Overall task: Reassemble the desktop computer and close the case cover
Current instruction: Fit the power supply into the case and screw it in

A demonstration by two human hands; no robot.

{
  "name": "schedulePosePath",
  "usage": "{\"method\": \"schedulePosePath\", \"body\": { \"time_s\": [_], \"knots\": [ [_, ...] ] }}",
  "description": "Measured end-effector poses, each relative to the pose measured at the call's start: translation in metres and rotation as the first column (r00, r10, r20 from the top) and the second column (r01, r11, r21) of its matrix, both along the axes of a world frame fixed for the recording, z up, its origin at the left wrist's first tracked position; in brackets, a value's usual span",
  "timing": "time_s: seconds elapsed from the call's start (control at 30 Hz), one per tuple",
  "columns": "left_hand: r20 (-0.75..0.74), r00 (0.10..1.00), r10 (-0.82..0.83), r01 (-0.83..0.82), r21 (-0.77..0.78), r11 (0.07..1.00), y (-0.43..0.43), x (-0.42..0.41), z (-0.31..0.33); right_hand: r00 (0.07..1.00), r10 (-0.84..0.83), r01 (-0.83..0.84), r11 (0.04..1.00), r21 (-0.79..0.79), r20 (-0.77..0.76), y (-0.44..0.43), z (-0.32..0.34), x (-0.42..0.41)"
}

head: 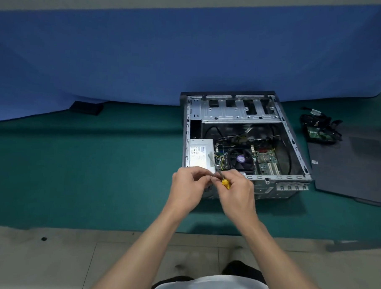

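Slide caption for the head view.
Right hand grips a yellow-handled screwdriver, left hand pinching its shaft, before the open computer case.

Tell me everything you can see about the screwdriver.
The screwdriver has a small yellow, plastic-looking handle and a thin grey metal shaft, motion-blurred. It is held tilted, shaft pointing away and left over the near edge of the open computer case. The right hand grips the handle; the left hand appears to pinch the shaft beside it with its fingertips. Its tip type is unreadable.

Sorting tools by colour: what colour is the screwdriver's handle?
Yellow; the head view shows the screwdriver handle in the right hand.
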State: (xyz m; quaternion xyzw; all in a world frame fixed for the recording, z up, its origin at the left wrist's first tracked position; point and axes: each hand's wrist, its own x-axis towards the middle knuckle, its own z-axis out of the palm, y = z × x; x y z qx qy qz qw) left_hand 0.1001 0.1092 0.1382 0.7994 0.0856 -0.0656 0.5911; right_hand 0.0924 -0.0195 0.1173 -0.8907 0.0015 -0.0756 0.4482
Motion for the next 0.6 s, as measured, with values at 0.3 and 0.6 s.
{"method": "schedulePosePath", "body": {
  "time_s": [0.3,0.6],
  "knots": [
    [-0.085,0.989,0.117,-0.121,-0.037,0.992,0.014,-0.027,-0.024,0.998,0.058,-0.051,0.984,-0.17,0.039,0.022,-0.026,-0.02],
    [-0.444,0.851,0.281,-0.465,-0.388,0.796,0.01,-0.024,-0.047,0.98,0.093,-0.052,0.973,-0.225,0.176,0.038,-0.053,-0.014]
  ]
}}
